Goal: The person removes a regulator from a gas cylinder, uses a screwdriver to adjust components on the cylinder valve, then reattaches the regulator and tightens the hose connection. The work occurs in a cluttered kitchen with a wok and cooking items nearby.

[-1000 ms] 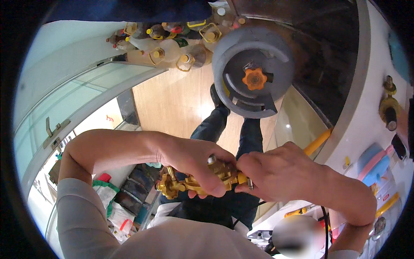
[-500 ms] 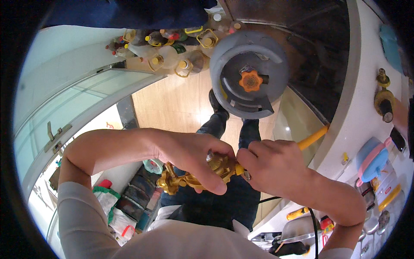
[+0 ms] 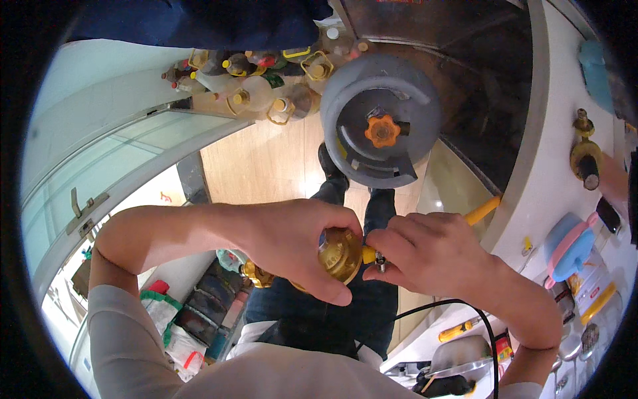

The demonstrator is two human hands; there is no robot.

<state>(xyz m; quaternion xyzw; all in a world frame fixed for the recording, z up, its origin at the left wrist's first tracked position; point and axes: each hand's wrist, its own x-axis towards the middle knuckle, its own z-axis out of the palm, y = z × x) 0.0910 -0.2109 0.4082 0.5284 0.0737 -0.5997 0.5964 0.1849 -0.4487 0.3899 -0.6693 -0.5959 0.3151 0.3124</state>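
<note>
A brass gas regulator [image 3: 340, 256] is in my left hand [image 3: 292, 243], with my thumb across its near side and my fingers mostly out of sight beneath. Its knobbed inlet [image 3: 258, 274] pokes out to the left, below my wrist. On the regulator's right end sits the yellow gas hose [image 3: 483, 210], which my right hand [image 3: 432, 253] grips close to that joint. A small metal hose clamp [image 3: 380, 261] shows between my right thumb and forefinger. How far the hose goes over the outlet is hidden.
A grey gas cylinder [image 3: 345, 143] with an orange valve knob [image 3: 382, 131] stands on the floor ahead. Plastic bottles [image 3: 256, 93] line the far wall. Another, darker regulator [image 3: 585, 156] lies on the white counter [image 3: 515, 233], above a screwdriver [image 3: 458, 329] and a metal bowl [image 3: 458, 356].
The regulator has turned in my left hand, so its round dome now faces up and less of its inlet shows. My right thumb has moved down, leaving the clamp more exposed.
</note>
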